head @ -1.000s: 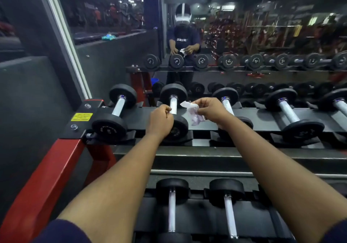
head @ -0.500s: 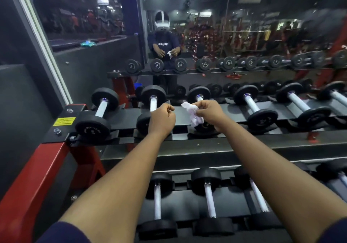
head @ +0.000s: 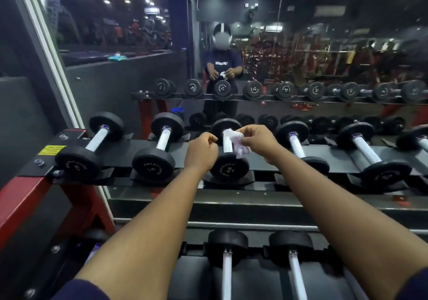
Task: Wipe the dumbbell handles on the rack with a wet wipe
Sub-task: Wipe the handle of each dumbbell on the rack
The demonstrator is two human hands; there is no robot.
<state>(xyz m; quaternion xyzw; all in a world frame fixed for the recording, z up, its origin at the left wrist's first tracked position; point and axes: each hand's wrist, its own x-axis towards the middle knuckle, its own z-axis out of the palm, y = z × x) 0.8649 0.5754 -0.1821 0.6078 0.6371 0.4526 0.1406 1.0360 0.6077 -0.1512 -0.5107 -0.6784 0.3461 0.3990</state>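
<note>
Crumpled white wet wipe [head: 236,143]: pinched between thumb and curled fingers of right hand [head: 260,141], loose end hanging across the pale chrome handle [head: 226,146] of the third black round-headed dumbbell [head: 229,168] from the left, top tier of black-and-red steel rack [head: 129,148]; contact with the bar not certain. Just beside that handle, left hand [head: 201,152]: curled into a loose fist, apart from the wipe, nothing seen in it. Step in hand, by judgement: readying the wipe at this handle, wrapping not yet begun. Next move, likely: fold wipe round the bar, close fingers over it, stroke along the length between the heads, then on to neighbouring handles.
</note>
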